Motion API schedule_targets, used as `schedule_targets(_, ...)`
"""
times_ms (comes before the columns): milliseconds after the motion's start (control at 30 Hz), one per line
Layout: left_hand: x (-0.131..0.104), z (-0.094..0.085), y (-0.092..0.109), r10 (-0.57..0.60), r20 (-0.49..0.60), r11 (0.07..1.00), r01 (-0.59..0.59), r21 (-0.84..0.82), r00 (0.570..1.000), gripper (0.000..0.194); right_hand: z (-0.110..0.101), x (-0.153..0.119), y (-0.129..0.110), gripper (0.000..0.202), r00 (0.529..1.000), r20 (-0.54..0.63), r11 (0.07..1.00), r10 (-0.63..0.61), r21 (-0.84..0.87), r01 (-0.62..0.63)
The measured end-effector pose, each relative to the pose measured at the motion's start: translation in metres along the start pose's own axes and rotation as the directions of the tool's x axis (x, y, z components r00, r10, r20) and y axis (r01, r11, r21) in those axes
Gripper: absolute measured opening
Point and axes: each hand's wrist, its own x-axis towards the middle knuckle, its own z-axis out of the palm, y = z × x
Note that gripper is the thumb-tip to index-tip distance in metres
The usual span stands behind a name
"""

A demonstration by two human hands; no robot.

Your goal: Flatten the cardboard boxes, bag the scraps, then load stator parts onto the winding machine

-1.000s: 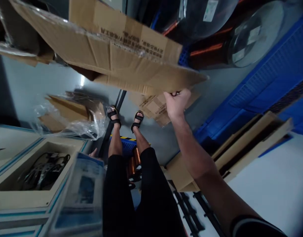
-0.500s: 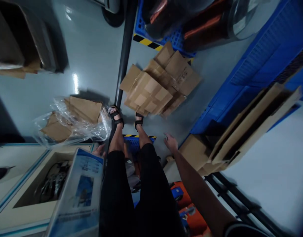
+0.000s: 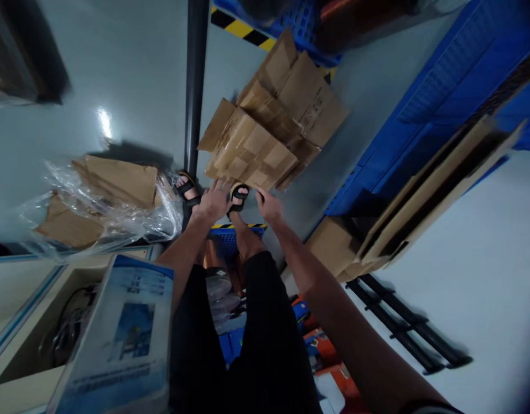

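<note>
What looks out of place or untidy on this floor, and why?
Crumpled clear plastic lies loose with cardboard pieces beside the left foot, resembling discarded packaging. By the right hand, flattened cartons overlap askew, their edges unaligned.

Dim, bluish light — one white glare on the floor [image 3: 131, 75] — edges seemingly blurred.

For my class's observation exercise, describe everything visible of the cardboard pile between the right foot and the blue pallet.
The cardboard pile is brown: flattened, overlapping pieces with flaps, shiny tape, paler patches and blurred dark print. It lies askew on the grey floor, its far end by the blue pallet, its near edge by the right foot. The left hand and right hand are at that edge; contact is unclear.
</note>
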Motion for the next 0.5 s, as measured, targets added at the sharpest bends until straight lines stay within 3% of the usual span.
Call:
schedule_targets(100, 0.035, -0.006, 0.011, 0.112, 0.051, 0.983, -0.118, 0.139, 0.992, 0.081, -0.007, 0.04, -0.03, 0.054, 0.991, -0.033, 0.99, -0.132, -0.051, 0.13)
schedule_targets(233, 0.064, -0.006, 0.001, 0.032, 0.133, 0.98, -0.058, 0.19, 0.991, 0.091, -0.006, 0.084, -0.065, 0.057, 0.984, 0.026, 0.973, -0.178, -0.145, 0.18)
schedule_targets(367, 0.068, -0.006, -0.007, -0.003, 0.051, 0.984, -0.006, 0.179, 0.999, 0.1, 0.001, 0.113, -0.08, 0.056, 0.976, 0.046, 0.964, -0.214, -0.151, 0.218)
schedule_targets(500, 0.06, -0.021, -0.001, -0.027, 0.079, 0.979, 0.01, 0.203, 0.997, 0.107, 0.006, 0.13, -0.078, 0.054, 0.964, 0.018, 0.964, -0.267, -0.011, 0.267)
